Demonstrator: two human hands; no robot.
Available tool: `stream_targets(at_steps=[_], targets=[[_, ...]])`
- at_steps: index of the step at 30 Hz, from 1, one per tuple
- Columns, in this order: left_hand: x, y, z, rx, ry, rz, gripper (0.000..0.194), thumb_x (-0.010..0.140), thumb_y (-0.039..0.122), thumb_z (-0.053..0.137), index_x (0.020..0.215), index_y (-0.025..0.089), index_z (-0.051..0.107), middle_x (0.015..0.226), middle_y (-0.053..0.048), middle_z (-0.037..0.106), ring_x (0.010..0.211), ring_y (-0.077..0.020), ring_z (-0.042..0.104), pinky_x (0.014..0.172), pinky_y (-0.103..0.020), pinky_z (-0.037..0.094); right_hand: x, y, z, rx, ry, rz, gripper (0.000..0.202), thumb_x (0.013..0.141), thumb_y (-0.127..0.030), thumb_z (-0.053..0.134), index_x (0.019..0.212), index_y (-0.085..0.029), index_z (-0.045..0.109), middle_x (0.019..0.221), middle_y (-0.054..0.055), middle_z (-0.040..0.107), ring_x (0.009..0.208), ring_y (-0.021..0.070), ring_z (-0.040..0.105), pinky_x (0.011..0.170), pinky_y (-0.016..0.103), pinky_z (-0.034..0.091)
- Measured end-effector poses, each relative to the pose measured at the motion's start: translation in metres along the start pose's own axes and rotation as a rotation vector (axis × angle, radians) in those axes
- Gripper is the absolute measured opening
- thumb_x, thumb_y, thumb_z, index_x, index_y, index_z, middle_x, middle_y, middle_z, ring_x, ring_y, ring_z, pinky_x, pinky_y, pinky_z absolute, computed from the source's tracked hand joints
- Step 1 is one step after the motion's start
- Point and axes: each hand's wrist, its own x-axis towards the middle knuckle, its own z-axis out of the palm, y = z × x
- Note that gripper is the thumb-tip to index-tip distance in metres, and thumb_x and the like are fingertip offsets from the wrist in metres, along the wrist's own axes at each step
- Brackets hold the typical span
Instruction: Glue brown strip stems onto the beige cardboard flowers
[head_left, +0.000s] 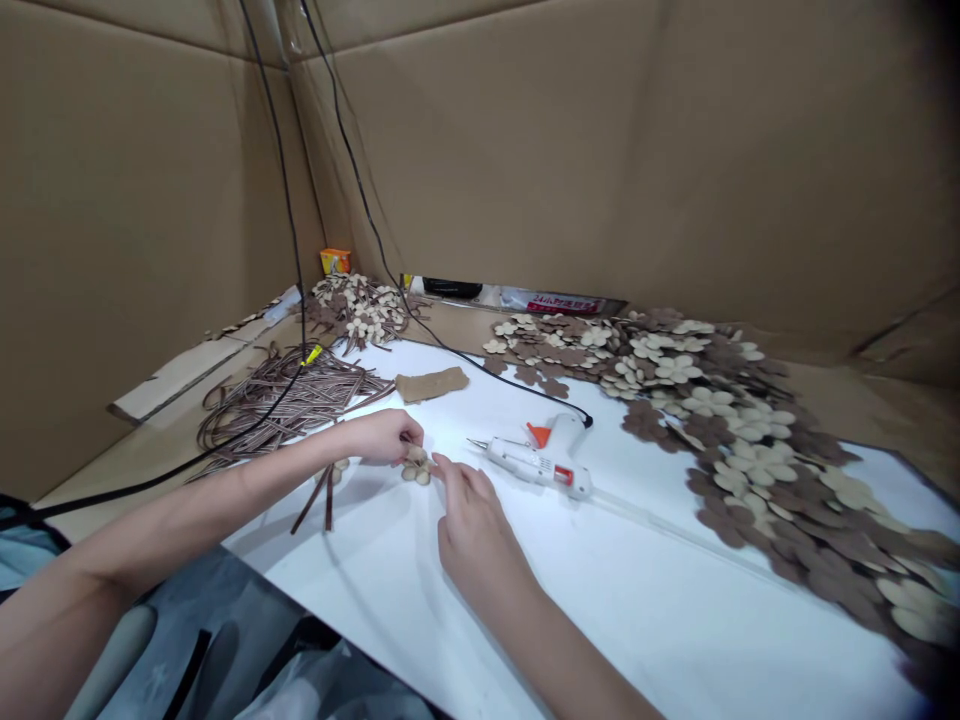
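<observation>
A small beige flower (416, 468) of felt-like material lies between my two hands just above the white board. My left hand (384, 437) is closed, its fingertips pinching the flower's upper edge. From the right, my right hand (472, 495) has its fingers closed at the flower's side, the index fingertip against a petal. Below my left wrist, dark brown strips (328, 497) hang down, with part of another beige flower (340, 468) beside them. A white glue gun (536, 462) with an orange trigger lies to the right of my hands, nozzle pointing left.
A heap of brown cords (292, 395) lies at the left, near a tan cloth scrap (431, 384). Brown and beige flower cutouts (750, 450) cover the right side, with another pile (360, 308) at the back. A black cable (450, 345) crosses the board (600, 610). Cardboard walls surround it.
</observation>
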Motion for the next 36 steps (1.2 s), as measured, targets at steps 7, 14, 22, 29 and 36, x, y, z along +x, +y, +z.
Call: stream_targets(at_steps=[7, 14, 22, 29, 36], targets=[[-0.002, 0.001, 0.003, 0.043, 0.037, 0.005, 0.014, 0.070, 0.014, 0.050, 0.065, 0.017, 0.063, 0.055, 0.004, 0.057, 0.055, -0.0104, 0.049, 0.051, -0.018, 0.033, 0.001, 0.002, 0.000, -0.028, 0.007, -0.031, 0.055, 0.069, 0.005, 0.034, 0.120, -0.007, 0.050, 0.110, 0.013, 0.060, 0.111, 0.0252, 0.044, 0.099, 0.044, 0.036], [-0.005, 0.004, 0.007, 0.134, 0.124, 0.015, 0.013, 0.073, 0.015, 0.053, 0.068, 0.018, 0.065, 0.063, 0.002, 0.063, 0.061, -0.0121, 0.051, 0.054, -0.019, 0.032, -0.003, 0.004, 0.010, -0.126, 0.048, -0.062, 0.060, 0.067, 0.006, 0.034, 0.123, -0.011, 0.050, 0.121, 0.010, 0.058, 0.114, 0.0248, 0.043, 0.102, 0.047, 0.031], [-0.008, 0.008, 0.008, 0.191, 0.139, 0.037, 0.015, 0.075, 0.015, 0.053, 0.069, 0.020, 0.066, 0.061, 0.001, 0.063, 0.060, -0.0130, 0.053, 0.055, -0.019, 0.032, -0.003, 0.004, 0.007, -0.184, 0.027, -0.089, 0.060, 0.066, 0.005, 0.036, 0.121, -0.014, 0.051, 0.122, 0.009, 0.058, 0.114, 0.0240, 0.045, 0.101, 0.046, 0.033], [-0.006, 0.003, 0.010, 0.192, 0.128, 0.062, 0.015, 0.078, 0.017, 0.051, 0.069, 0.020, 0.063, 0.062, 0.001, 0.063, 0.059, -0.0125, 0.052, 0.054, -0.018, 0.032, -0.004, 0.001, 0.004, -0.213, -0.004, -0.065, 0.061, 0.068, 0.006, 0.035, 0.124, -0.013, 0.050, 0.124, 0.007, 0.057, 0.115, 0.0233, 0.045, 0.103, 0.046, 0.032], [-0.004, 0.001, 0.011, 0.214, 0.126, 0.082, 0.015, 0.077, 0.017, 0.052, 0.068, 0.020, 0.063, 0.061, 0.001, 0.062, 0.062, -0.0140, 0.053, 0.055, -0.020, 0.032, -0.003, 0.002, 0.006, -0.264, -0.015, -0.102, 0.062, 0.070, 0.006, 0.035, 0.127, -0.013, 0.049, 0.126, 0.008, 0.056, 0.111, 0.0236, 0.047, 0.102, 0.047, 0.034]])
